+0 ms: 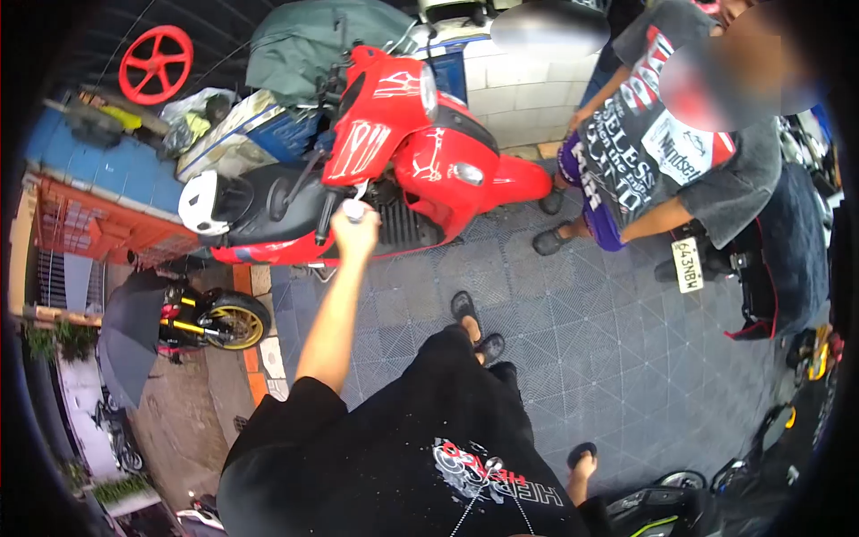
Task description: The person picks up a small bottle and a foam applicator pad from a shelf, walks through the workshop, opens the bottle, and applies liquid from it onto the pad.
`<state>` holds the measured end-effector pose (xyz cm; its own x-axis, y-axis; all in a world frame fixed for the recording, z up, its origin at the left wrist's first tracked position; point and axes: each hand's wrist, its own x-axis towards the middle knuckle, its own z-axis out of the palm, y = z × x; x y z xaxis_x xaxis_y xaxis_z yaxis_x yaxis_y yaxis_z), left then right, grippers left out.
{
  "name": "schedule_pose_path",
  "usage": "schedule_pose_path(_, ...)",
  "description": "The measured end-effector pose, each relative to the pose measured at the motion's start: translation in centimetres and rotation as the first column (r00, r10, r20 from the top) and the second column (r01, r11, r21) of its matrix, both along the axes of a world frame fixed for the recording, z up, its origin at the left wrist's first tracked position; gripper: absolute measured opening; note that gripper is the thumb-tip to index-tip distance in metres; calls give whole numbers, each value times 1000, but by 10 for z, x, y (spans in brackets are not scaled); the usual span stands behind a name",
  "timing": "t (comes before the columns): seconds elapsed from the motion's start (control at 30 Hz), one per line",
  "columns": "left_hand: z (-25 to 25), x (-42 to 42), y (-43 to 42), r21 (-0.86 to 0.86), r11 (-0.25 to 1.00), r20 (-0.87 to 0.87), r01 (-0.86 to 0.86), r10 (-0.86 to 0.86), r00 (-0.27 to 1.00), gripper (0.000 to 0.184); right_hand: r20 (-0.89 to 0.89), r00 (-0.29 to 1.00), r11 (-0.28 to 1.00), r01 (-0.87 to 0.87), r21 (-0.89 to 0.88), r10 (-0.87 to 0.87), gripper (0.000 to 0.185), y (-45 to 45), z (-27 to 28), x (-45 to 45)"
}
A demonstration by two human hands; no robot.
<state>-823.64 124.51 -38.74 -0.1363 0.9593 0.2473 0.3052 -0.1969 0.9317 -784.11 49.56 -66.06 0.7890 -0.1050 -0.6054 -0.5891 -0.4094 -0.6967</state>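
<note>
My left hand [356, 236] reaches out over the side of a red scooter [447, 166]. Its fingers close around a small whitish, round-topped object [353, 211] whose kind I cannot make out. Just beside that hand are the scooter's black seat [300, 201] and its ribbed footboard [407, 222]. Low in the view, my right hand [583, 469] is by my side, away from the scooter. It appears closed on a small dark rounded object [582, 453], too unclear to name. A white helmet [202, 202] rests at the rear of the scooter.
A person [640, 152] in a grey printed shirt stands near the scooter's front. A vehicle with a number plate [687, 265] is at right. A motorcycle with a gold-rimmed wheel [234, 319] stands left, beside an umbrella [134, 331]. Dark tiles [403, 331] cover the floor.
</note>
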Motion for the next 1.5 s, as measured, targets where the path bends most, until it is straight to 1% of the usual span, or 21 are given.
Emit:
schedule_pose_path(0.03, -10, 21, -25, -22, 1000, -10, -2, 1, 1000, 6, -69, 997, 997, -33, 76, 38, 37, 30, 12, -7)
schedule_pose_path(0.1, -27, 64, -90, -148, 967, -51, 205, -215, 975, 14, -176, 971, 980, -136, 146, 161, 36, 141, 58, -39)
schedule_pose_path(0.17, -65, 96, -164, -425, 769, -34, 478, -541, 840, 22, -252, 899, 911, -276, 307, 358, 38, 228, 51, -57)
schedule_pose_path(0.23, -92, 117, -231, -475, 667, -166, 574, -709, 686, 25, -214, 858, 787, -293, 543, 467, 37, 320, 80, -91)
schedule_pose_path(0.27, -92, 120, -253, -424, 686, -345, 591, -726, 595, 26, -171, 812, 665, -314, 677, 558, 37, 358, 108, -107)
schedule_pose_path(0.33, -100, 113, -264, -429, 526, -30, 735, -821, 570, 32, 14, 716, 421, -427, 800, 698, 40, 410, 154, -131)
schedule_pose_path(0.4, -76, 102, -253, -343, 594, -169, 728, -801, 574, 33, 10, 594, 254, -359, 898, 805, 49, 435, 187, -146)
schedule_pose_path(0.47, -67, 88, -245, -307, 653, -38, 692, -735, 677, 38, 118, 495, 163, -488, 858, 861, 55, 450, 202, -153)
schedule_pose_path(0.53, -64, 80, -241, -327, 687, -99, 649, -708, 700, 43, 288, 357, -10, -613, 790, 889, 71, 457, 196, -156)
schedule_pose_path(0.6, -55, 76, -244, -403, 742, -74, 535, -610, 789, 49, 203, 351, 42, -580, 813, 914, 88, 460, 184, -168)
schedule_pose_path(0.67, -78, 73, -248, -289, 780, -66, 555, -595, 801, 53, 196, 435, 177, -679, 712, 879, 100, 474, 192, -193)
schedule_pose_path(0.73, -99, 71, -251, -294, 831, -176, 473, -533, 827, 59, 98, 505, 280, -618, 735, 857, 91, 478, 198, -205)
schedule_pose_path(0.83, -106, 68, -248, -447, 750, -187, 487, -611, 769, 64, -39, 576, 390, -499, 774, 816, 60, 477, 201, -208)
schedule_pose_path(0.93, -84, 72, -235, -521, 676, -232, 521, -700, 676, 64, -154, 689, 489, -320, 812, 708, 45, 476, 199, -203)
schedule_pose_path(1.03, -67, 77, -199, -429, 428, 126, 795, -843, 522, 61, -232, 735, 595, -277, 754, 637, 42, 474, 191, -175)
schedule_pose_path(1.07, -84, 79, -181, -366, 409, -20, 836, -901, 432, 53, -227, 728, 605, -308, 734, 646, 43, 470, 190, -165)
schedule_pose_path(1.13, -108, 95, -135, -261, 644, -295, 720, -763, 575, 47, -190, 783, 623, -295, 724, 592, 47, 466, 199, -151)
schedule_pose_path(1.2, -54, 119, -70, -335, 792, -597, 510, -597, 536, 57, -125, 840, 657, -311, 686, 528, 47, 455, 179, -137)
schedule_pose_path(1.27, -54, 147, 4, -152, 904, -807, 399, -346, 478, 78, -121, 865, 701, -304, 645, 487, 45, 448, 183, -120)
schedule_pose_path(1.4, -50, 189, 138, -116, 957, -940, 265, -193, 282, 96, 60, 933, 770, -328, 547, 355, 44, 431, 174, -99)
schedule_pose_path(1.5, -62, 203, 197, -150, 979, -970, 139, -173, 169, 101, 41, 971, 816, -222, 533, 238, 47, 431, 180, -100)
